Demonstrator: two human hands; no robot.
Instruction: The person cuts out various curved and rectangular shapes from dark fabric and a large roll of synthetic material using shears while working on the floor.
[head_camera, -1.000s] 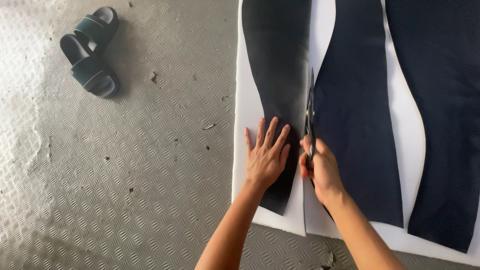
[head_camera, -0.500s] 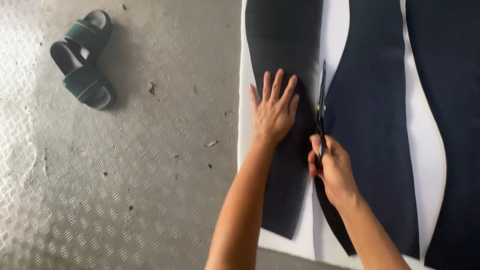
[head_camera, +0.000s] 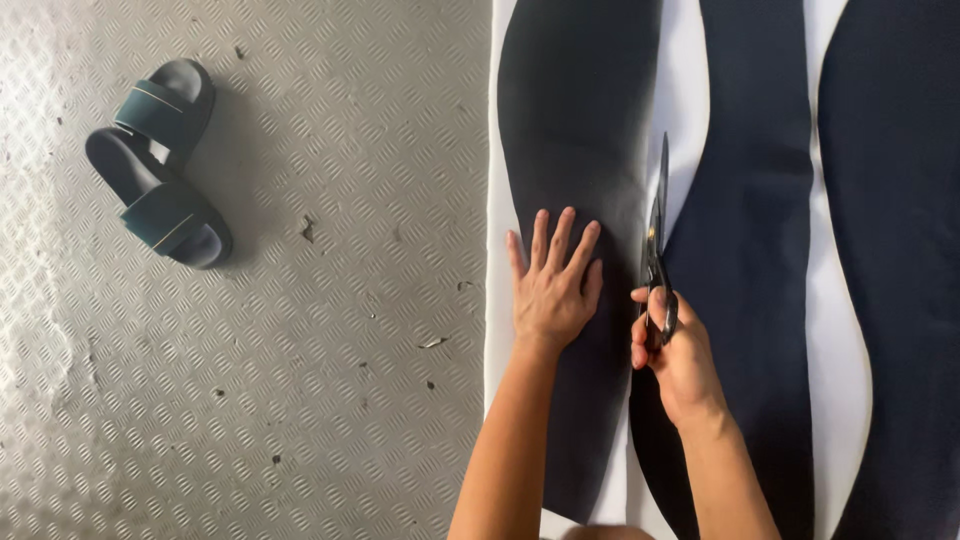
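Observation:
My left hand (head_camera: 553, 283) lies flat, fingers spread, on a long dark curved panel (head_camera: 575, 130) that sits on a white sheet (head_camera: 686, 110). My right hand (head_camera: 676, 352) grips black scissors (head_camera: 655, 245) whose blades point away from me along the white strip between that panel and a second dark panel (head_camera: 750, 250). A third dark panel (head_camera: 895, 200) lies at the far right. All three panels have wavy edges.
The white sheet rests on a grey chequer-plate metal floor (head_camera: 300, 400) with small scraps and specks. A pair of dark slide sandals (head_camera: 158, 165) lies at the upper left, well away from the sheet.
Both hands have moved forward along the sheet, away from me. The scissors have travelled further up the white strip, and my left hand has shifted up the dark panel with them.

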